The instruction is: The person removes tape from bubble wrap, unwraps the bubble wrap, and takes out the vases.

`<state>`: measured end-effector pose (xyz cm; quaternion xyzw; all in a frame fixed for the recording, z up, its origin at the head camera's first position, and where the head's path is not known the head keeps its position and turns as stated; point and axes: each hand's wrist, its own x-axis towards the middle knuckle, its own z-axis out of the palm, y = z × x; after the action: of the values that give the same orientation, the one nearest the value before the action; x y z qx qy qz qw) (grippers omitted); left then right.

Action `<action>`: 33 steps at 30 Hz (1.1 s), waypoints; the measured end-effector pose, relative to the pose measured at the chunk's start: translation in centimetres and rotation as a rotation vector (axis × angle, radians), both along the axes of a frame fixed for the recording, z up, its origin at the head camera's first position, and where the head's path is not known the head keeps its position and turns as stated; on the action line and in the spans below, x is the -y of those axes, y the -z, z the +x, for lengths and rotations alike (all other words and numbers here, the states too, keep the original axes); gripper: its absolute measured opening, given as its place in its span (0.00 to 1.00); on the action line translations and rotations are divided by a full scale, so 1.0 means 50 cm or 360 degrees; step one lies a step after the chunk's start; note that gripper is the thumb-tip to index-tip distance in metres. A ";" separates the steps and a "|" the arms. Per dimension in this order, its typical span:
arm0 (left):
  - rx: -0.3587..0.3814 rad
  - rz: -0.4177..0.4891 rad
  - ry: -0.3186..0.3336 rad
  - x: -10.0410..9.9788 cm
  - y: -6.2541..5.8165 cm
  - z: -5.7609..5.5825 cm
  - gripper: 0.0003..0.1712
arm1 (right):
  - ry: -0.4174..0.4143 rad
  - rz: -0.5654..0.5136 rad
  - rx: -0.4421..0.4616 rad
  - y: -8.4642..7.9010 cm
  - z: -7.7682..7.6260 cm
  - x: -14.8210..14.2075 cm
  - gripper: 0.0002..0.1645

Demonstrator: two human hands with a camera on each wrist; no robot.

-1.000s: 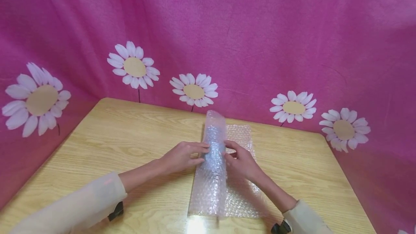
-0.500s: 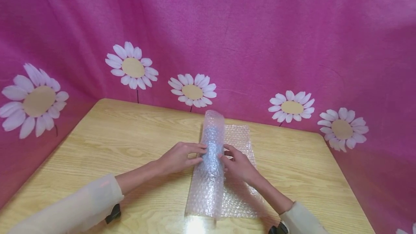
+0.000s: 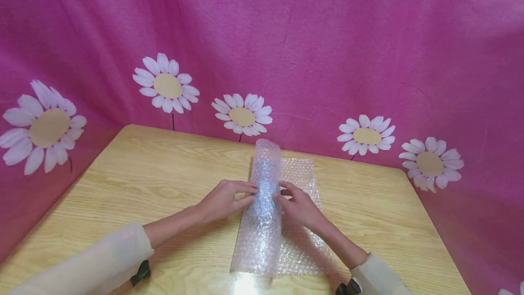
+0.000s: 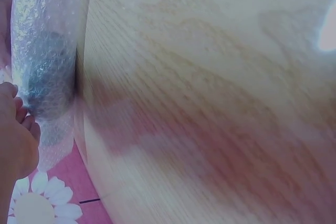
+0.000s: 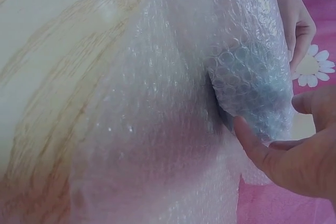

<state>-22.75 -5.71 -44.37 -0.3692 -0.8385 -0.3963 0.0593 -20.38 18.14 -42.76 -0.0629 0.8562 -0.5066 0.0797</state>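
A sheet of clear bubble wrap [image 3: 300, 251] is folded over a bluish, dark object [image 5: 247, 87], making a long roll [image 3: 264, 236] that points away from me. What the wrapped object is stays blurred by the bubbles. My left hand [image 3: 223, 200] lies along the roll's left side, fingers and thumb fairly straight, tips touching the plastic. From the right, my right hand [image 3: 300, 206] holds the roll, its thumb over the upper surface and its fingers bent at the side. One right fingertip [image 5: 241, 124] meets the wrap's edge beside the object.
The wooden table [image 3: 163, 163] extends on both sides of the wrap. A pink curtain [image 3: 303, 58] with white daisies [image 3: 241, 115] surrounds its back and sides. A flat part of the bubble wrap lies to the roll's right, near my right forearm [image 3: 341, 242].
The roll has shifted slightly to the left, and both hands have moved along with it. My right thumb sits a little further over the roll. The flat part has barely moved.
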 end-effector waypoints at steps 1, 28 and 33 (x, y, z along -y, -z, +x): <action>0.0004 0.0005 -0.0009 0.001 0.001 0.000 0.15 | -0.0001 -0.0001 -0.0003 0.000 0.000 0.001 0.31; 0.0049 0.0155 -0.0071 0.021 0.004 0.003 0.23 | -0.0092 0.0084 -0.0143 -0.005 -0.012 0.018 0.25; 0.0048 0.0153 -0.0105 0.015 0.004 0.004 0.23 | -0.0073 0.0072 -0.0097 0.001 -0.013 0.020 0.25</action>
<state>-22.53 -6.46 -44.57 -0.3321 -0.8310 -0.4396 0.0772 -21.04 17.11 -42.81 -0.0960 0.8678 -0.4830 0.0666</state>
